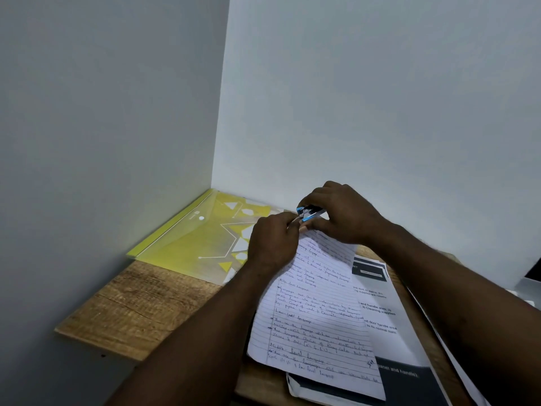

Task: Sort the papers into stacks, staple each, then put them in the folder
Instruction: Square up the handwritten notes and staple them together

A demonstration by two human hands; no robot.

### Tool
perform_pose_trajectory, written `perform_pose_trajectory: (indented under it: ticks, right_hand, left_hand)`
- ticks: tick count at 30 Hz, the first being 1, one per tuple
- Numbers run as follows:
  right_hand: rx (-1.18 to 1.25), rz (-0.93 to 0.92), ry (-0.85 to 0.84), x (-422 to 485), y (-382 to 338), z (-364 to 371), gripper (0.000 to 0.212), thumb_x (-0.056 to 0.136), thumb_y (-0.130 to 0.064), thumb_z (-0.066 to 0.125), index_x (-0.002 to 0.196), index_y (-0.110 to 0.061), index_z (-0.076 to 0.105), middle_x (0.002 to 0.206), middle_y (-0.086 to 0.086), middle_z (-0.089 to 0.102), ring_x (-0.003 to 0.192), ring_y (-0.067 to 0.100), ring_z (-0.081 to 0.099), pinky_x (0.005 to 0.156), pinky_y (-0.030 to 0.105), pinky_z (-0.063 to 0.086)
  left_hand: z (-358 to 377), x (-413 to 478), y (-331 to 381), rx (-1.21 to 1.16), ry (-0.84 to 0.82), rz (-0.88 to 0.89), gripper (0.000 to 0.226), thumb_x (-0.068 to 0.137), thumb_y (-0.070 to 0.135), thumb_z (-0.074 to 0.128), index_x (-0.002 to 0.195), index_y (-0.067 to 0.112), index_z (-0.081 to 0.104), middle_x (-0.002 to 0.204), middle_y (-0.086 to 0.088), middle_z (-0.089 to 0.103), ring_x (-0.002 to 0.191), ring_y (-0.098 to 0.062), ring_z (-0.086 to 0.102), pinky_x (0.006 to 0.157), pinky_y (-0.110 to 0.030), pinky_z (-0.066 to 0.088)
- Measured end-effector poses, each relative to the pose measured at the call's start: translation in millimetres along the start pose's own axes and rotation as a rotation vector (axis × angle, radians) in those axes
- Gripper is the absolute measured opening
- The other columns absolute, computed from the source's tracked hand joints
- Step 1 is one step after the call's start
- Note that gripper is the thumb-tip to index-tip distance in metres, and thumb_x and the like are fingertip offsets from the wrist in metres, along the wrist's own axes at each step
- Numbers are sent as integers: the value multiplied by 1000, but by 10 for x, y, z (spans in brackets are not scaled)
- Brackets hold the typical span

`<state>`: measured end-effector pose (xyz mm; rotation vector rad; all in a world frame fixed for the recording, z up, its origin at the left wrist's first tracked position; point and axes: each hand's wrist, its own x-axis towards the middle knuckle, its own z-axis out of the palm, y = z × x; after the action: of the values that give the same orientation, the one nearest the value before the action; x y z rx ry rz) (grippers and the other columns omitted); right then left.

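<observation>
Two plain pale walls meet in a far corner: the left wall (102, 112) shaded, the far wall (380, 83) brighter. A wood-grain desk (140, 312) fills the corner. At the right edge, perhaps a dark screen (533, 272).

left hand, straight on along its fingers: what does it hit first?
Likely the small blue and silver stapler gripped by the right hand, almost touching the left hand, which pinches the handwritten lined paper at its top corner. Depth is unclear.

Wooden desk top (140, 312), grain visible, fitted into a corner where I see the left wall (102, 112) meet the back wall (380, 98), both plain white. At my far right edge: a white-and-dark object (531, 284), too cropped to identify.
</observation>
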<state>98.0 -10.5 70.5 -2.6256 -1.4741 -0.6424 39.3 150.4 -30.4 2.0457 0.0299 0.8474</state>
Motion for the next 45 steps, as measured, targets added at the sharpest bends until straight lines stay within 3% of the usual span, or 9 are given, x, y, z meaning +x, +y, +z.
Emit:
perform_pose_trajectory:
  ticks: [9, 15, 21, 26, 30, 34, 38, 41, 45]
  right_hand:
    - [-53, 6, 11, -11, 23, 23, 42, 89, -60, 59, 116, -31, 72, 110, -14, 72, 102, 15, 60, 81, 36, 36]
    - [-45, 1, 20, -33, 13, 27, 34, 90, -52, 68, 114, -28, 71, 109, -13, 71, 100, 16, 61, 81, 36, 34]
    - [-19, 1, 85, -28, -4, 57, 32, 83, -50, 66, 103, -27, 71, 96, -15, 69, 91, 15, 59, 78, 36, 33]
    - [31, 48, 120, -9, -59, 95, 32, 81, -53, 67, 98, -27, 73, 90, -15, 70, 87, 11, 57, 83, 40, 36]
    - [120, 103, -3, -7, -5, 60, 46, 84, -68, 61, 110, -32, 72, 102, -16, 72, 98, 12, 61, 90, 47, 49]
    - [164, 107, 46, -90, -44, 54, 46, 84, -61, 70, 117, -30, 65, 102, -12, 70, 96, 12, 60, 84, 42, 53]
    - [222, 123, 93, -104, -90, 57, 39, 81, -44, 82, 106, -29, 55, 89, -9, 67, 83, 13, 62, 74, 41, 54]
    - [217, 123, 94, -109, -118, 67, 32, 76, -43, 78, 95, -28, 57, 83, -10, 65, 79, 12, 59, 71, 44, 52]
    - [219, 108, 105, -113, -143, 75, 31, 71, -50, 70, 87, -27, 58, 81, -9, 63, 79, 16, 58, 73, 43, 52]
  left_hand:
    - [14, 3, -9, 21, -21, 20, 24, 106, 30, 59, 100, 18, 78, 88, -8, 77, 84, -31, 67, 65, -33, 33]
    - [20, -12, -17, 27, -35, 65, 21, 105, 28, 61, 114, 22, 80, 93, -8, 79, 85, -28, 69, 65, -31, 33]
    - [29, 1, -19, 11, -31, 77, 20, 104, 24, 63, 113, 19, 80, 90, -8, 78, 82, -28, 68, 64, -31, 33]
    - [20, 14, -56, 7, -28, 67, 21, 103, 25, 63, 114, 19, 80, 94, -7, 79, 85, -28, 69, 66, -33, 42]
    - [19, -6, -35, 7, -62, 35, 23, 105, 31, 61, 112, 20, 80, 94, -5, 79, 87, -26, 69, 66, -30, 38]
    - [13, 2, -20, -78, -48, -33, 20, 101, 28, 67, 115, 22, 79, 99, -1, 80, 93, -22, 72, 72, -31, 47]
    - [-13, -19, -25, -127, -32, -10, 34, 96, 24, 69, 130, 30, 73, 105, 4, 80, 95, -16, 72, 81, -33, 55]
    - [3, -19, -35, -138, -34, 16, 30, 96, 23, 68, 124, 30, 77, 106, 9, 80, 97, -13, 73, 84, -32, 56]
    - [9, -9, -16, -135, -39, 4, 21, 97, 21, 68, 113, 27, 81, 97, 10, 80, 89, -10, 71, 77, -29, 53]
